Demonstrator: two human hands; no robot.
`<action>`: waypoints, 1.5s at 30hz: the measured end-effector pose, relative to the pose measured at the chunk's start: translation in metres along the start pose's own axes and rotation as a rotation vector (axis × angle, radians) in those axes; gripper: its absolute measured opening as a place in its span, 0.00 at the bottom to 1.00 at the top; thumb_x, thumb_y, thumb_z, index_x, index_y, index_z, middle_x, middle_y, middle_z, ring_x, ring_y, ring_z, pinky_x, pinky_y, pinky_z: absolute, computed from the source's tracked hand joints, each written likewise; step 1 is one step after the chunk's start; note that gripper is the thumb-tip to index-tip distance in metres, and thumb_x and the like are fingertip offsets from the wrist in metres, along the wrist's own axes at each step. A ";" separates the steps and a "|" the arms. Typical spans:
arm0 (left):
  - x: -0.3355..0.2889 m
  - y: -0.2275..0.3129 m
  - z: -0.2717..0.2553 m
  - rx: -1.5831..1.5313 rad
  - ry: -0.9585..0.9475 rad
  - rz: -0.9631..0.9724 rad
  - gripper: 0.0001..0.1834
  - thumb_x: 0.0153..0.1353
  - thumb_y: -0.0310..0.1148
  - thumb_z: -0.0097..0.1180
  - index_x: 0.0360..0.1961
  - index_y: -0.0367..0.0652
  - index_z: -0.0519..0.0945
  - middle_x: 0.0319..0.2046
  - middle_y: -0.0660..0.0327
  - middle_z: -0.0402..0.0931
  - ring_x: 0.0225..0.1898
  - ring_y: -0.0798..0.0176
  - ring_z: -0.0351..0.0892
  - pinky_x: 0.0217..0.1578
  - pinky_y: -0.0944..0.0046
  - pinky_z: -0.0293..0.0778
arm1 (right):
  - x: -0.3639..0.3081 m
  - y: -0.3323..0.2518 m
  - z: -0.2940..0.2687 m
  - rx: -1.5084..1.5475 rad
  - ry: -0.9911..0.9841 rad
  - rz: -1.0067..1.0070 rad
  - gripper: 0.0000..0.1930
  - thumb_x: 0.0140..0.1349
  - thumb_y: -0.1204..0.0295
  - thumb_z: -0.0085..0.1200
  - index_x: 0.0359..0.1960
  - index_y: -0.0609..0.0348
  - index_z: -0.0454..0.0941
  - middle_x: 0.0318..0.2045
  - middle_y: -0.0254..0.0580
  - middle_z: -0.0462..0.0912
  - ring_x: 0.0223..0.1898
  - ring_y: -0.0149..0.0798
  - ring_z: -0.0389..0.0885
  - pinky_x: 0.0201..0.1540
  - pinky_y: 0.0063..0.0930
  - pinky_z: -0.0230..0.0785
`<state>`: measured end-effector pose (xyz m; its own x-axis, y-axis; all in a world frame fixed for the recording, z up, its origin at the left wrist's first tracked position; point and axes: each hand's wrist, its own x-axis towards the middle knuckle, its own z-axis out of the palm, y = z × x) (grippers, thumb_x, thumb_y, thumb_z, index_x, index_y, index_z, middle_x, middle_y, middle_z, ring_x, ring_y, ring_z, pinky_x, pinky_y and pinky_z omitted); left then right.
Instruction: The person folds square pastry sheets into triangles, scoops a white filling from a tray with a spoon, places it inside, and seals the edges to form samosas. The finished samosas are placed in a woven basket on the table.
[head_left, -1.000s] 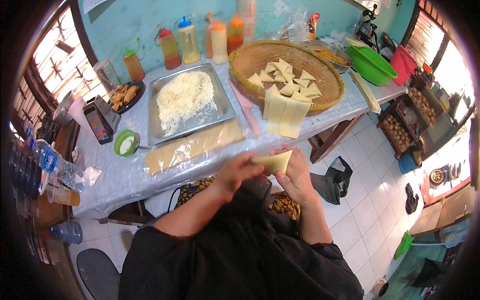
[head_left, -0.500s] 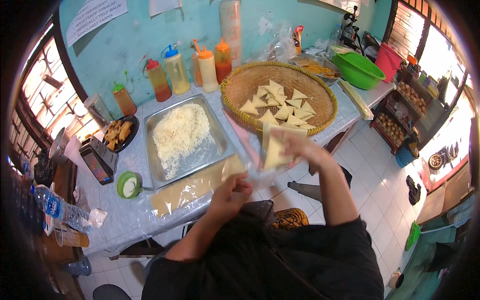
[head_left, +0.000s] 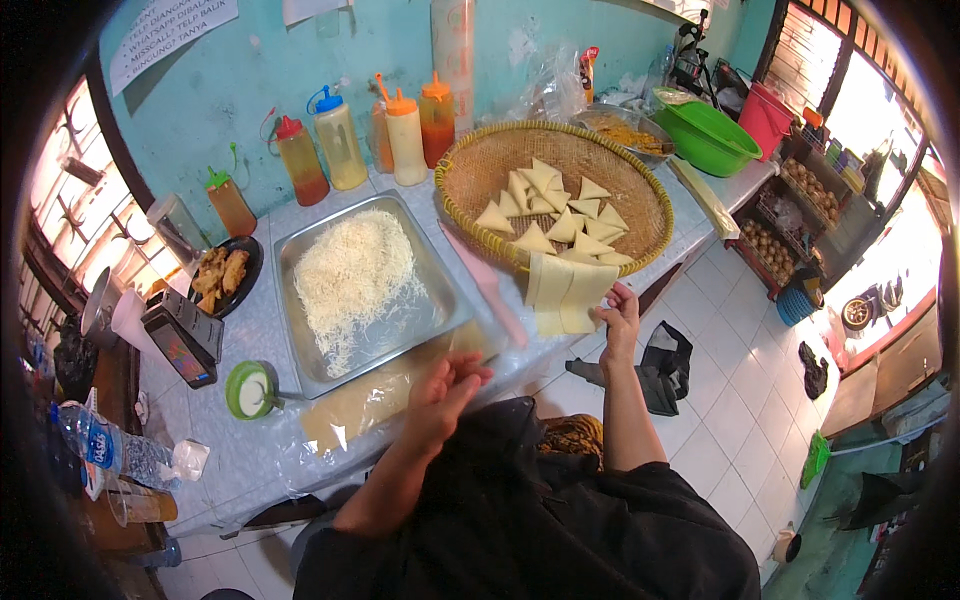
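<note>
My right hand (head_left: 622,318) is at the right edge of a pale stack of pastry sheets (head_left: 565,290), thumb and fingertips closed on a sheet's edge. The sheets lie at the near rim of a round woven basket (head_left: 655,250) and hang toward me. Several folded pastry triangles (head_left: 565,225) sit in the basket. My left hand (head_left: 445,395), fingers loosely bent and apart with nothing visible in them, hovers over a pastry strip (head_left: 365,400) under clear plastic at the table's front edge. Behind it stands a metal tray (head_left: 445,300) of shredded white filling (head_left: 355,270).
A pink knife-like tool (head_left: 490,295) lies between tray and basket. A green cup (head_left: 248,390) of white paste with a spoon stands left, near a card-reader-like device (head_left: 182,340) and a black plate (head_left: 250,265) of fried food. Sauce bottles (head_left: 405,140) line the wall; a green basin (head_left: 710,140) stands far right.
My right hand has moved right and slightly down, from over the pastry sheets to their right edge. My left hand has shifted slightly down and left. The whole view has shifted a little.
</note>
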<state>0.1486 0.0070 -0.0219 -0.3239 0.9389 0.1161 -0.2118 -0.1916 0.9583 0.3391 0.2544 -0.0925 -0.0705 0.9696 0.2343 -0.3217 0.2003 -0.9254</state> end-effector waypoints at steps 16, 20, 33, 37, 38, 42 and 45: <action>0.045 -0.038 0.054 -0.387 -0.317 -0.280 0.26 0.66 0.44 0.40 0.56 0.34 0.65 0.53 0.49 0.69 0.54 0.56 0.69 0.57 0.58 0.62 | -0.086 -0.103 0.011 0.775 -0.446 0.648 0.26 0.54 0.84 0.46 0.57 0.71 0.59 0.48 0.58 0.73 0.45 0.52 0.79 0.46 0.42 0.78; 0.068 -0.024 0.077 -0.881 -0.563 -0.454 0.32 0.64 0.51 0.39 0.58 0.32 0.63 0.56 0.46 0.66 0.56 0.52 0.67 0.58 0.52 0.61 | -0.126 -0.118 -0.001 0.682 -0.518 0.743 0.27 0.53 0.84 0.48 0.58 0.71 0.59 0.48 0.56 0.74 0.46 0.48 0.78 0.49 0.40 0.74; 0.085 -0.002 0.076 -0.545 -0.137 -0.155 0.20 0.66 0.34 0.41 0.55 0.30 0.65 0.49 0.50 0.72 0.50 0.53 0.73 0.51 0.52 0.70 | -0.161 -0.083 -0.097 0.398 -0.525 0.795 0.25 0.48 0.79 0.52 0.51 0.76 0.66 0.45 0.55 0.77 0.46 0.45 0.78 0.47 0.37 0.73; 0.072 0.007 0.074 -0.622 -0.095 -0.159 0.23 0.68 0.40 0.39 0.54 0.30 0.66 0.47 0.50 0.73 0.50 0.54 0.73 0.53 0.53 0.69 | -0.155 -0.064 -0.096 0.678 -0.529 0.767 0.28 0.51 0.73 0.53 0.55 0.69 0.63 0.47 0.52 0.75 0.48 0.45 0.76 0.43 0.42 0.74; 0.069 0.009 0.073 -0.630 -0.097 -0.146 0.24 0.68 0.42 0.38 0.54 0.30 0.66 0.48 0.50 0.73 0.50 0.54 0.73 0.53 0.54 0.68 | -0.154 -0.063 -0.093 0.723 -0.452 0.781 0.27 0.52 0.74 0.51 0.55 0.68 0.64 0.47 0.52 0.76 0.48 0.47 0.77 0.44 0.45 0.74; 0.061 0.005 0.069 -0.639 -0.102 -0.142 0.25 0.69 0.43 0.34 0.54 0.31 0.66 0.49 0.49 0.73 0.51 0.54 0.73 0.55 0.56 0.67 | -0.151 -0.049 -0.087 0.770 -0.217 0.801 0.24 0.55 0.72 0.48 0.56 0.63 0.64 0.50 0.48 0.75 0.48 0.48 0.77 0.45 0.46 0.75; 0.045 0.008 0.070 -0.455 -0.048 -0.105 0.24 0.69 0.41 0.32 0.54 0.31 0.66 0.49 0.49 0.73 0.50 0.55 0.74 0.56 0.56 0.65 | -0.137 -0.043 -0.091 0.601 -0.095 0.786 0.21 0.56 0.73 0.49 0.52 0.62 0.68 0.47 0.45 0.76 0.45 0.44 0.77 0.41 0.38 0.75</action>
<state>0.1967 0.0673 0.0095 -0.2386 0.9700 0.0472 -0.6271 -0.1910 0.7552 0.4485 0.1260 -0.1119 -0.5354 0.7758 -0.3341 -0.5743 -0.6243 -0.5295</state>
